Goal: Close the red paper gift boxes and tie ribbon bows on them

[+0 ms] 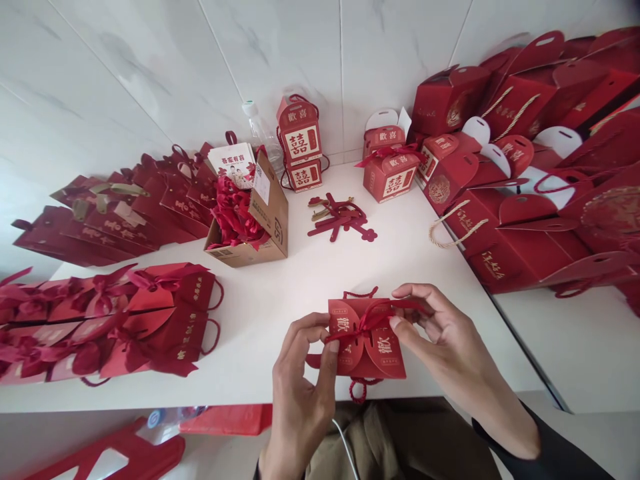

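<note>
A small red gift box [367, 347] with gold characters lies at the near edge of the white table [310, 280]. A red ribbon [370, 319] crosses its top flaps. My left hand [300, 380] pinches the ribbon's left end against the box. My right hand [440, 333] grips the ribbon's right end with thumb and fingers just above the box's right side. Red cord handles stick out above and below the box.
Finished ribboned boxes [110, 320] lie in rows at the left. A cardboard carton [255, 220] holds red ribbons. Flat red boxes [120, 207] are stacked behind it. Loose red tags [340, 217] lie mid-table. Larger red boxes [525, 173] pile up at the right; two stacked ones [300, 143] stand by the wall.
</note>
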`<action>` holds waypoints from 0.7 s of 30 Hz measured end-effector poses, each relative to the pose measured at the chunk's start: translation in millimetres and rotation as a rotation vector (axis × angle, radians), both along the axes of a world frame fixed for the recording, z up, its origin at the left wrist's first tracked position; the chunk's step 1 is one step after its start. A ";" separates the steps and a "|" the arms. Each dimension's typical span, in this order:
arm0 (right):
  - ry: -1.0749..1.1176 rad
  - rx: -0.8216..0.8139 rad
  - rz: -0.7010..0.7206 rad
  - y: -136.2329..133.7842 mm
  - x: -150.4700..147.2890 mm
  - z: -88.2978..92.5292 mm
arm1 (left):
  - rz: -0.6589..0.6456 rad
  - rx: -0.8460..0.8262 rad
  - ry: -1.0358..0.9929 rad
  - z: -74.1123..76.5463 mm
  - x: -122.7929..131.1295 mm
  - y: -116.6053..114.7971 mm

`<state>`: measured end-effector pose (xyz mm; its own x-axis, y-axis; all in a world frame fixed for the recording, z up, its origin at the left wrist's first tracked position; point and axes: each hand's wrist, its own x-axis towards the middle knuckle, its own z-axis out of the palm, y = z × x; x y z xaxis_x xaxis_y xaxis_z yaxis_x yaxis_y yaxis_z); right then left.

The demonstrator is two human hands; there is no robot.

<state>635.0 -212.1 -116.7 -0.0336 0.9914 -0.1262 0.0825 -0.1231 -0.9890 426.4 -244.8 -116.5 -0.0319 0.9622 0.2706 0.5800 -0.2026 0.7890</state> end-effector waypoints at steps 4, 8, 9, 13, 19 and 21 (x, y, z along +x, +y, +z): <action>0.005 -0.008 0.002 -0.9 0.4 -0.4 | -0.010 0.022 0.021 -0.1 -0.9 0.1; 0.033 -0.021 -0.007 -1.0 0.5 -2.7 | -0.020 0.009 0.011 -0.5 -1.8 -1.1; 0.042 -0.028 -0.008 -0.8 0.4 -3.5 | -0.026 0.005 0.007 -0.4 -2.0 -1.3; 0.072 -0.078 0.001 -0.7 0.5 -5.2 | -0.049 0.002 0.002 0.3 -2.8 -1.0; 0.064 -0.108 -0.003 -1.6 3.8 -5.2 | -0.043 -0.026 -0.009 -0.4 -3.1 -0.4; 0.043 -0.113 -0.002 -1.6 4.6 -6.3 | -0.052 -0.032 -0.016 -0.7 -3.3 -0.7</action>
